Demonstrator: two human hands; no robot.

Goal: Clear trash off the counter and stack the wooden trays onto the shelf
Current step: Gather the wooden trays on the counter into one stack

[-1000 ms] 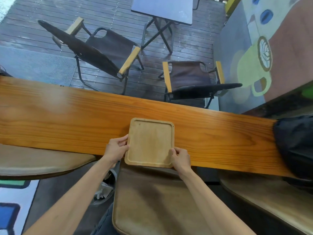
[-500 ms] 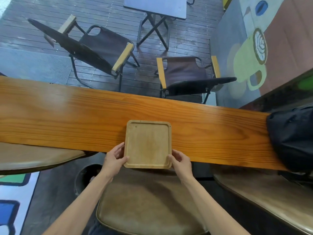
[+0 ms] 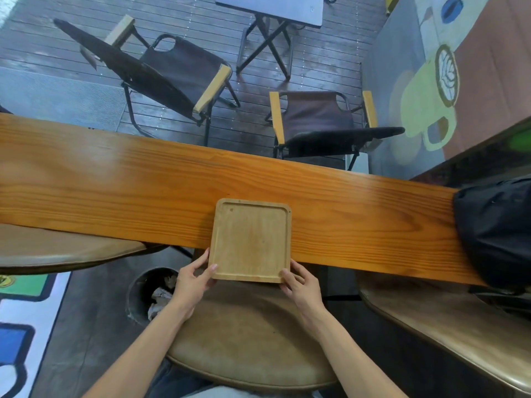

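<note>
You had the tray (image 3: 250, 240) by its near corners, left hand (image 3: 192, 282) and right hand (image 3: 301, 288) each pinching one, its near edge overhanging the desk (image 3: 115, 191). No trash lay on the desk. Next, probably, lift it level and carry it to the shelf, which was out of view.

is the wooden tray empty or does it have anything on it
Empty. The wooden tray shows bare wood across its whole recessed surface. The left hand and right hand hold its near corners, and its near edge overhangs the counter.
</note>
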